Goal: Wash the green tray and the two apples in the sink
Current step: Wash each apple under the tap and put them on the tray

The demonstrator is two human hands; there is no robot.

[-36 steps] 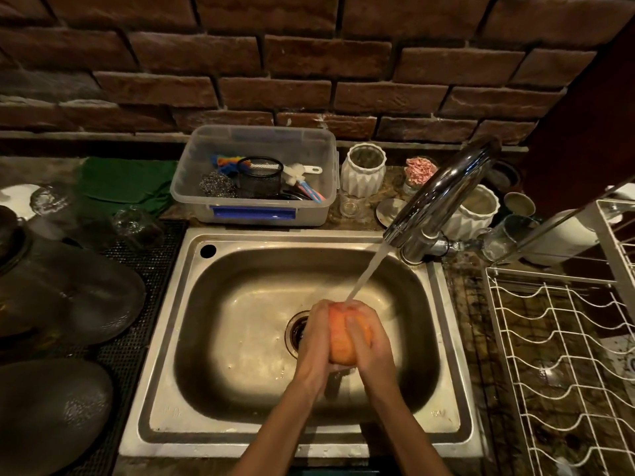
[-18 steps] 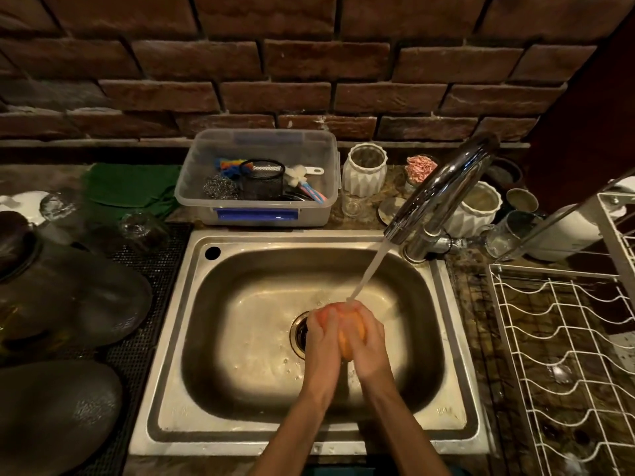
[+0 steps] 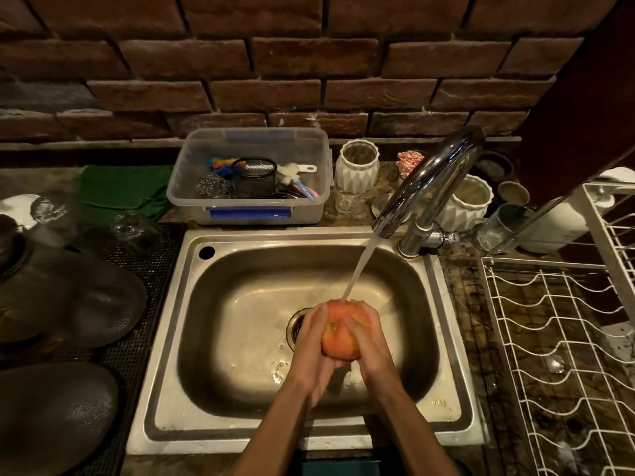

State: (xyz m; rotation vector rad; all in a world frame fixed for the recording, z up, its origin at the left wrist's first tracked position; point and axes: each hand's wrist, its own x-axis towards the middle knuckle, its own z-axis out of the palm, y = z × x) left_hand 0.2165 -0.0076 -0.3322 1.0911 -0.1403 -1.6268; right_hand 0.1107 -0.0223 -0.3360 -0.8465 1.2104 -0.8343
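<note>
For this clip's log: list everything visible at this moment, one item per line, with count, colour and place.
apple: one, orange-red, over the sink under the water stream
sink: one, steel, centre
tap: one, chrome, right of the sink, running
plastic tub: one, clear, behind the sink, holding scourer, mesh cup and brushes
ribbed jars: two, white, behind the tap
green cloth: one, back left
dark plates: at least two, left on the mat
wire rack: one, white, right
left hand: grips the apple
right hand: grips the apple
</note>
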